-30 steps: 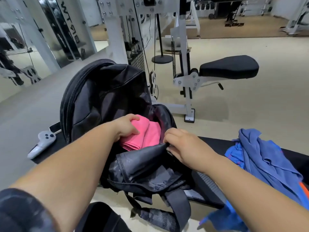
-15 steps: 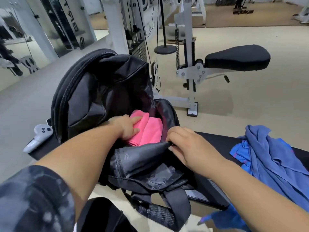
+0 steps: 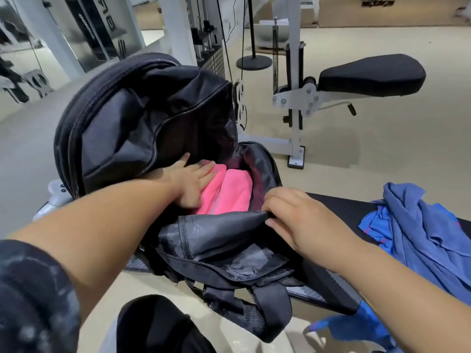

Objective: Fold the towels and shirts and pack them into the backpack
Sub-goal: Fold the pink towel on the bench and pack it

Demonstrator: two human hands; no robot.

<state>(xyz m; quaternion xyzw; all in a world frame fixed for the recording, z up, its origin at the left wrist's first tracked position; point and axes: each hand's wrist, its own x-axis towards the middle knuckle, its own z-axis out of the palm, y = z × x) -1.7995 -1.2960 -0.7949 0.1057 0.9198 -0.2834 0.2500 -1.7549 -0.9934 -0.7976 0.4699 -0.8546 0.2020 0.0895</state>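
Head view: the black backpack [image 3: 142,118] stands open on a dark bench [image 3: 339,207], its lid flopped back to the far left. A folded pink towel [image 3: 234,192] sits inside the main compartment. The left hand [image 3: 193,182] lies on the towel's left half, fingers straight and spread, pressing it down. The right hand [image 3: 298,220] pinches the near rim of the backpack's opening, thumb under and fingers curled over the fabric, pulling it wide.

The towel looks soft and light. It should compress easily but may spring up or unfold, so a flat palm suits it better than a pinch. To the right, a crumpled blue shirt [image 3: 428,238] lies unfolded on the bench. It is limp and best taken by the shoulders or the hem.
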